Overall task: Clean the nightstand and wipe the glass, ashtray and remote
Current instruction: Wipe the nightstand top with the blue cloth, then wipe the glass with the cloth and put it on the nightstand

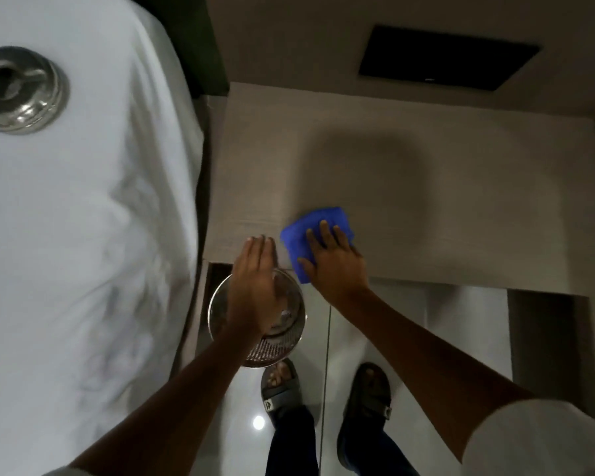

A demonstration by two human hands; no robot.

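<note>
One steel ashtray (18, 91) sits on the white bed (83, 235) at left, off the nightstand (478, 218). My left hand (253, 286), fingers straight and together, holds nothing at the nightstand's near edge, above one perforated metal bin (272, 352). My right hand (334, 259), fingers spread flat, presses the one blue cloth (327, 216) onto the top. I judge this the surface wipe. Next calls for a leftward sweep over the edge. No glass or remote shows.

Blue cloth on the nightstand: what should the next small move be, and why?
Probably sweep the blue cloth under the right hand leftward to the nightstand edge: the left hand is held flat there, above the perforated metal bin, seemingly to guide dust in.
</note>
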